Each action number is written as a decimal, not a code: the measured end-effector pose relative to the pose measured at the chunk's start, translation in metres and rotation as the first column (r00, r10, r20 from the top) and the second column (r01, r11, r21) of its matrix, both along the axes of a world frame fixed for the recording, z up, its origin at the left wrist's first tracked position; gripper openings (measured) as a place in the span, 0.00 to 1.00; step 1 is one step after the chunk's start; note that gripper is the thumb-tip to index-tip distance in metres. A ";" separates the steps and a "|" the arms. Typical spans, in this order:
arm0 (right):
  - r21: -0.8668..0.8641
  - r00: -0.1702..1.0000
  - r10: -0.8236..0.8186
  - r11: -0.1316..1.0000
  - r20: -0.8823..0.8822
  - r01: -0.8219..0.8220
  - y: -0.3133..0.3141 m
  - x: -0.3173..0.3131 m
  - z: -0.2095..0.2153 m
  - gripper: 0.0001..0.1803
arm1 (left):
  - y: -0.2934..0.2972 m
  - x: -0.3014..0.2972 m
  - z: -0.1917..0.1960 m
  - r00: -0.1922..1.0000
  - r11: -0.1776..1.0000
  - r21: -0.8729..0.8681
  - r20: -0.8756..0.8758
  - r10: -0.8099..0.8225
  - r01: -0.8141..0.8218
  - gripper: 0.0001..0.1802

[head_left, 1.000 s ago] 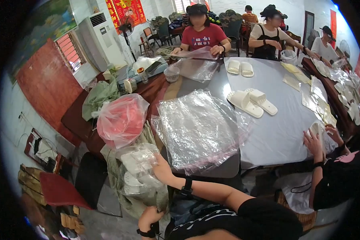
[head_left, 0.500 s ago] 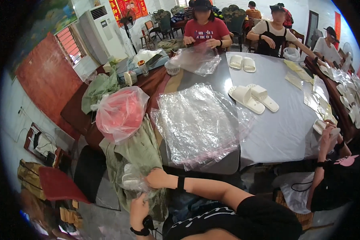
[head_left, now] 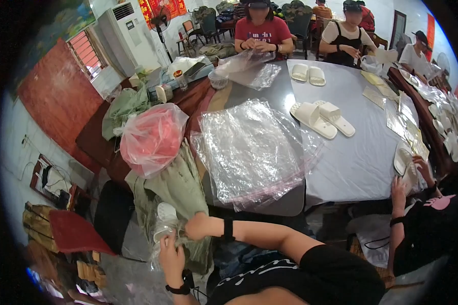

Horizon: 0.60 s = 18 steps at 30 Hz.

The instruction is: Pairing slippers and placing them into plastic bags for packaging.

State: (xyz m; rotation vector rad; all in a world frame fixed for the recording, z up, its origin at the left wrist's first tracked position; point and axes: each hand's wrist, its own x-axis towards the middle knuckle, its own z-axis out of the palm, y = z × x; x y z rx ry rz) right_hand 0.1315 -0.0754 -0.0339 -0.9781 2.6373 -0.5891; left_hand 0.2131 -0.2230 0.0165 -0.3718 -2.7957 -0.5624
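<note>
At the lower middle left, my left hand (head_left: 172, 258) grips a pair of white slippers (head_left: 166, 221) in a clear plastic bag, its fingers closed on the near end. My right hand (head_left: 200, 226) is a fist just right of the slippers, at the bag's edge; its fingertips are hidden, and it seems to pinch the plastic. The bagged slippers are above a greenish woven sack (head_left: 177, 178) that hangs down from the table's side. A pile of flat clear plastic bags (head_left: 252, 152) with pinkish edges covers the table in front of me.
Two white slipper pairs, one nearer (head_left: 320, 120) and one farther (head_left: 308, 74), rest on the white-covered table (head_left: 351, 168). A red bundle in thin plastic (head_left: 153, 140) stands left. A red chair (head_left: 79, 231) is lower left. A co-worker's hands (head_left: 407, 175) handle slippers at right.
My left hand has moved up and left onto the slippers' near end; the slippers now stand more upright. My right hand has barely moved. The right-hand co-worker has lowered slippers to the table.
</note>
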 end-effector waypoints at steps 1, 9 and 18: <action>0.001 1.000 0.006 1.000 0.006 -0.006 0.005 0.001 0.008 0.20 | -0.001 -0.002 -0.005 1.000 1.000 0.001 0.006 0.006 -0.006 0.21; -0.185 0.878 -0.020 0.980 -0.477 -0.078 0.024 0.015 0.011 0.22 | -0.021 -0.046 -0.114 0.438 0.998 -0.063 0.898 0.049 0.017 0.33; -0.330 0.891 -0.136 0.944 -0.434 -0.017 0.065 0.041 0.015 0.14 | 0.009 -0.029 -0.043 0.460 0.952 -0.079 0.885 -0.068 0.294 0.34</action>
